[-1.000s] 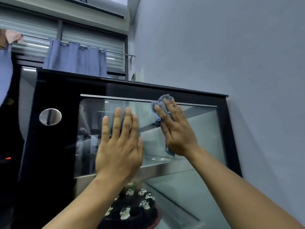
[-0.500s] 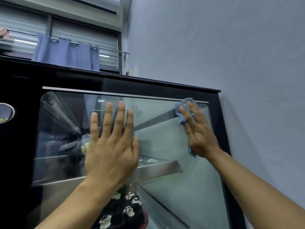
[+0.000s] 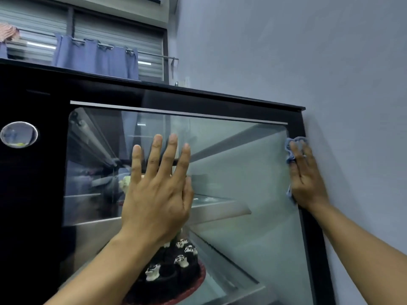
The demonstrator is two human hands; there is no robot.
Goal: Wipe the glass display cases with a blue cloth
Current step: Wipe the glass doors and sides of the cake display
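A black-framed glass display case [image 3: 231,102] fills the view, its glass pane [image 3: 242,172] facing me. My left hand [image 3: 158,194] lies flat on the middle of the pane, fingers spread, holding nothing. My right hand [image 3: 306,179] presses a crumpled blue cloth [image 3: 291,148] against the pane's upper right edge, where the glass meets the black frame. Most of the cloth is hidden under the palm; bits show above the fingers and below the heel of the hand.
Inside the case a dark chocolate cake [image 3: 174,271] with white decorations sits on a lower shelf. A round metal lock [image 3: 19,134] is set in the black panel at left. A grey wall [image 3: 330,62] adjoins the case's right side. Blue curtains [image 3: 94,56] hang behind.
My right hand has swept the blue cloth rightwards across the top of the glass to the right frame edge. My left hand has stayed flat on the pane.
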